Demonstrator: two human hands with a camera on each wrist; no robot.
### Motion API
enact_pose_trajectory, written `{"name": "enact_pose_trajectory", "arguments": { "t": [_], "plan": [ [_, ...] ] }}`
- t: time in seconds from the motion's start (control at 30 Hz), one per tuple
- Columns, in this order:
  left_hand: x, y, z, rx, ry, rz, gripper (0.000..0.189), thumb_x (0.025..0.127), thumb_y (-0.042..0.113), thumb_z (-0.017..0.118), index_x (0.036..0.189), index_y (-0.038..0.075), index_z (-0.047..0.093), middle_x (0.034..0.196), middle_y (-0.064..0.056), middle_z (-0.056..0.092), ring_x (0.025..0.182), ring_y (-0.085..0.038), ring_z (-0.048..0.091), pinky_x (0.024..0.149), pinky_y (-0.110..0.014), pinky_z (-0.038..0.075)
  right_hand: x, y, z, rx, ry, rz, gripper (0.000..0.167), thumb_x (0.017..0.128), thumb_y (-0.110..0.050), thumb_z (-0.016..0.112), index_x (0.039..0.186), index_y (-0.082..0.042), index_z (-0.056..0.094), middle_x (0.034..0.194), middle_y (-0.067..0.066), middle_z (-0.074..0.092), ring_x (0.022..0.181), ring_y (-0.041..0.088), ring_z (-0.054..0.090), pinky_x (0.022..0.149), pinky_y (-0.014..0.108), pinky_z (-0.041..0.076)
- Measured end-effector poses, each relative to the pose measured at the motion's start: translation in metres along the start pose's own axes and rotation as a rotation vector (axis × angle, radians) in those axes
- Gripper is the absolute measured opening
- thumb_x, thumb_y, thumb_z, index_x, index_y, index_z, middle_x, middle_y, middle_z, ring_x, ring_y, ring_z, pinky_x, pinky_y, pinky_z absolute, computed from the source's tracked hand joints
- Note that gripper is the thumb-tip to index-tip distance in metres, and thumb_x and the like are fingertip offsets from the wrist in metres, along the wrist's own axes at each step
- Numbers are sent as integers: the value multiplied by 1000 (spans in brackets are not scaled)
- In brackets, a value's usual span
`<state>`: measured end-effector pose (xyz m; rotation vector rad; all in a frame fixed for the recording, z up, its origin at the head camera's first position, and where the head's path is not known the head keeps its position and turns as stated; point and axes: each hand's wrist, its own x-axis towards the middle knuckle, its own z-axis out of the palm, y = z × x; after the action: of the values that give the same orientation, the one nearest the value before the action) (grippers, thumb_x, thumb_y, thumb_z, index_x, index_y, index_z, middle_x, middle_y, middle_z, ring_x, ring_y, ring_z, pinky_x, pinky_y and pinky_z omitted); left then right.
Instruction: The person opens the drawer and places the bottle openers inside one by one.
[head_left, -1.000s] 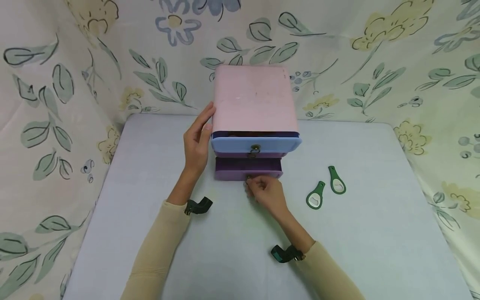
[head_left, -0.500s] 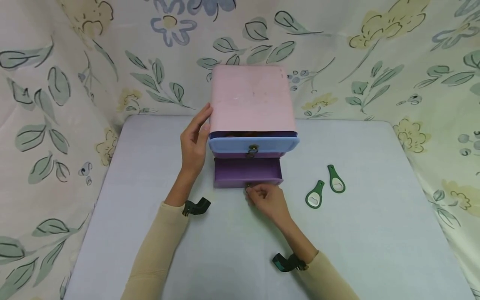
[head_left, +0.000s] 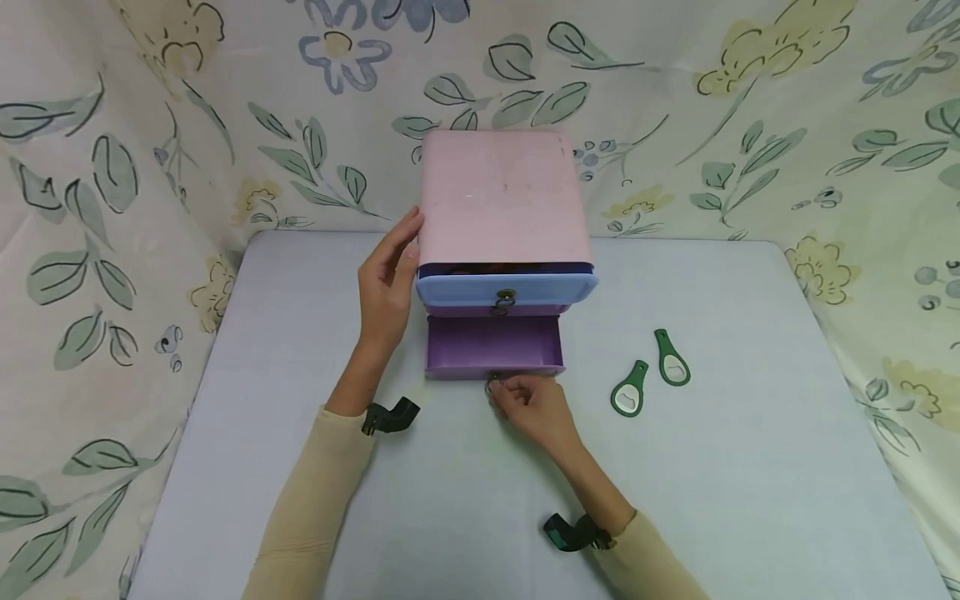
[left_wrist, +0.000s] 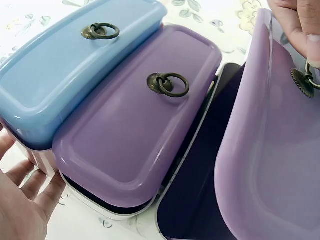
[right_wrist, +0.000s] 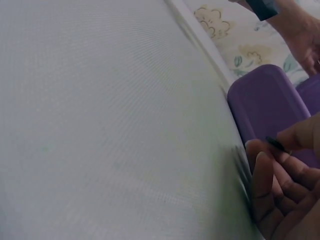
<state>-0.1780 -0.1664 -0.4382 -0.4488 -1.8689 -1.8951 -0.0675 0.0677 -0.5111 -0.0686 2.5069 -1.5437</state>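
Note:
A small drawer cabinet with a pink top [head_left: 506, 196] stands at the back of the table. Its bottom purple drawer [head_left: 495, 342] is pulled well out, and the inside that shows is bare. My right hand [head_left: 536, 408] pinches the ring pull [left_wrist: 309, 80] on that drawer's front. Along the cabinet's left side rests my left hand [head_left: 386, 292], fingers extended against the wall. Above the pulled drawer are a blue drawer [head_left: 450, 290], slightly out, and a middle purple drawer [left_wrist: 135, 115], each with a brass ring pull.
Two green bottle openers [head_left: 628, 390] [head_left: 672, 358] lie on the white table [head_left: 750, 467], to the right of the cabinet. Floral cloth [head_left: 300, 108] hangs close behind the cabinet and along both sides of the table.
The bottom purple drawer has come further out toward me, with my right hand moving back on its ring. My left hand stays against the cabinet's side. The bottle openers lie unmoved.

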Motion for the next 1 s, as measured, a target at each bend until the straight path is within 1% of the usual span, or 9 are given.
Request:
{"name": "enact_pose_trajectory", "arguments": {
  "t": [0.27,0.37,0.43,0.53,0.6,0.7,0.9,1.0],
  "plan": [
    [0,3,-3,-2,-6,-3,41,108,10,52,147,-3,59,159,-15,55,151,-22,51,123,-30,45,-2,1,1,32,-7,0,18,99,-18,73,91,-5,82,77,11,80,63,14,73,54,17,47],
    [1,5,-3,-15,-9,-11,41,108,9,52,147,-4,58,159,-17,55,152,-22,51,124,-33,45,-3,0,0,16,-7,-12,18,100,-18,72,90,-6,82,75,10,80,61,12,71,53,17,46],
    [1,6,-3,-25,-13,-21,41,108,8,52,147,-5,58,160,-17,55,152,-22,51,124,-34,45,-4,0,-2,0,-1,-19,17,99,-19,72,91,-8,82,74,8,79,60,9,69,53,18,46],
    [1,8,-3,-37,-17,-34,41,108,6,52,147,-5,58,160,-16,54,152,-22,51,124,-33,45,-7,2,-5,-43,19,-28,15,98,-20,73,94,-10,82,74,5,79,61,4,66,56,18,48],
    [1,9,-3,-36,-15,-40,41,108,6,52,147,-5,58,160,-16,54,151,-21,51,123,-30,45,-9,3,-7,-64,32,-30,13,98,-21,74,97,-11,82,77,3,79,64,2,67,60,19,51],
    [1,9,-3,-30,-11,-42,41,108,5,52,147,-5,58,160,-15,54,152,-21,50,124,-31,44,-14,5,-13,-85,42,-26,12,97,-20,74,100,-11,81,83,1,79,68,2,67,66,19,54],
    [-1,6,-1,-29,-20,-49,41,108,4,52,148,-4,57,161,-15,54,151,-21,51,126,-39,43,-26,8,-29,-121,53,-19,9,98,-21,75,101,-14,81,85,0,79,71,4,67,67,20,55],
    [0,6,-2,-18,-17,-43,41,108,5,52,148,-3,58,160,-14,55,151,-21,51,125,-37,44,-30,8,-37,-142,88,-43,11,99,-23,74,104,-15,81,88,-1,80,77,7,71,70,20,58]
  ]
}}
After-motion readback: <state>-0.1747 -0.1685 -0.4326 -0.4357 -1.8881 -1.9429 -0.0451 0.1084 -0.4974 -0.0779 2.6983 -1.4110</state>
